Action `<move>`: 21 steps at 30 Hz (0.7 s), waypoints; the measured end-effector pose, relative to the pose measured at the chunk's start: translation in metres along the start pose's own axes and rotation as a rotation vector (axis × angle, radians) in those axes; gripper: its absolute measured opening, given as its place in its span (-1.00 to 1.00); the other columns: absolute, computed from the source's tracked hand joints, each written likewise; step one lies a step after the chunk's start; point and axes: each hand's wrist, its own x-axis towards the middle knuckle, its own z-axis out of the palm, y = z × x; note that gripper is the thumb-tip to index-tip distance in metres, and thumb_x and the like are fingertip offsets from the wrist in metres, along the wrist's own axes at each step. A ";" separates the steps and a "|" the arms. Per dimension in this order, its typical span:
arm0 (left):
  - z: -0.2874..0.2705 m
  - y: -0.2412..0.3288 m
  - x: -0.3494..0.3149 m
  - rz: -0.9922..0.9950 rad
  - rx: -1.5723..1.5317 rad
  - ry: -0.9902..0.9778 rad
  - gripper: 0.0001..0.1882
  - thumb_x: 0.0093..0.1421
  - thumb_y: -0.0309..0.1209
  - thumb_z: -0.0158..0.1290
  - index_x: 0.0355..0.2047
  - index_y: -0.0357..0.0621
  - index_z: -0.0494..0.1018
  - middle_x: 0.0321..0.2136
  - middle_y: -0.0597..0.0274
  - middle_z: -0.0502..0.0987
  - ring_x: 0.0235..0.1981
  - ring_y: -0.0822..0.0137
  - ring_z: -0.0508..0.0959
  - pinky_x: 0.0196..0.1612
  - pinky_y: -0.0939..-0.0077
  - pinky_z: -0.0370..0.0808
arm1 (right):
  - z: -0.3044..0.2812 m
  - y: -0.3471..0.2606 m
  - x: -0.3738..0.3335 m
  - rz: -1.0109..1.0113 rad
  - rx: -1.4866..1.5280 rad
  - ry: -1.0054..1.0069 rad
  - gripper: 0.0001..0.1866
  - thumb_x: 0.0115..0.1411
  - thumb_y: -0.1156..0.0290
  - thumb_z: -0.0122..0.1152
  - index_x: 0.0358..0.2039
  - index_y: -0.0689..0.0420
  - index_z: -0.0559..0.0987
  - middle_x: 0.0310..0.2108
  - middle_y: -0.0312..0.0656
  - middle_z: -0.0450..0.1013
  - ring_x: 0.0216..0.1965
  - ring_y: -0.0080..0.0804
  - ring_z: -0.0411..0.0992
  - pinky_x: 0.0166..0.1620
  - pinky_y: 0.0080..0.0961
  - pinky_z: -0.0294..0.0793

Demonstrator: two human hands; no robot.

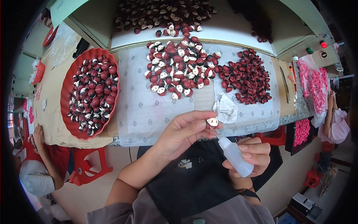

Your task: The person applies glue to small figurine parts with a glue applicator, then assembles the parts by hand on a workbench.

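Between the thumb and fingertips of my left hand (182, 130) is a small doll head (212, 122), its white face turned up and a dark red part beneath. My right hand (251, 155) grips a translucent white squeeze bottle (236, 158), tilted so its thin nozzle points up at the head's underside. Whether the tip touches it, I cannot tell. Just beyond my hands lies a crumpled white tissue (225, 108). Farther off sit a pile of finished-looking red, black and white heads (177, 69) and a pile of dark red cupped pieces (248, 76).
A red scalloped tray (66, 97) full of similar heads stands at left. More heads (164, 15) lie inside the cabinet (238, 31) at the back. At right are a metal tool (285, 84) and a bag of pink pieces (312, 86). Other people (37, 164) sit on both sides.
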 end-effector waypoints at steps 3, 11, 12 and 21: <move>0.000 0.000 0.001 -0.004 0.009 0.003 -0.72 0.10 -0.45 -0.14 -0.15 -0.24 0.30 -0.29 -0.05 0.41 -0.29 0.27 0.44 -0.17 0.46 0.35 | 0.000 0.000 -0.001 0.012 0.023 0.003 -0.56 -0.26 0.34 0.36 -0.41 0.10 0.30 -0.45 -0.24 0.23 -0.61 -0.52 0.24 -0.54 -0.71 0.30; 0.000 0.001 0.001 0.042 0.079 0.064 -0.73 0.09 -0.46 -0.12 -0.17 -0.24 0.31 -0.29 -0.01 0.42 -0.27 0.28 0.43 -0.17 0.44 0.36 | -0.002 -0.002 -0.001 0.023 0.004 -0.033 -0.57 -0.26 0.36 0.36 -0.41 0.11 0.31 -0.45 -0.23 0.23 -0.59 -0.52 0.24 -0.54 -0.72 0.29; -0.001 0.001 0.000 0.044 0.085 0.070 -0.73 0.09 -0.46 -0.12 -0.17 -0.24 0.32 -0.29 -0.01 0.42 -0.27 0.29 0.43 -0.18 0.43 0.36 | -0.002 -0.002 -0.001 0.023 0.003 -0.033 -0.57 -0.26 0.36 0.36 -0.41 0.11 0.31 -0.45 -0.23 0.23 -0.59 -0.52 0.24 -0.54 -0.72 0.29; -0.001 0.000 0.000 0.054 0.107 0.068 -0.69 0.11 -0.38 -0.12 -0.15 -0.26 0.31 -0.29 0.06 0.43 -0.25 0.40 0.42 -0.18 0.59 0.33 | -0.003 -0.001 -0.002 0.014 -0.015 -0.016 -0.56 -0.27 0.35 0.36 -0.39 0.12 0.32 -0.47 -0.23 0.23 -0.61 -0.53 0.24 -0.56 -0.72 0.28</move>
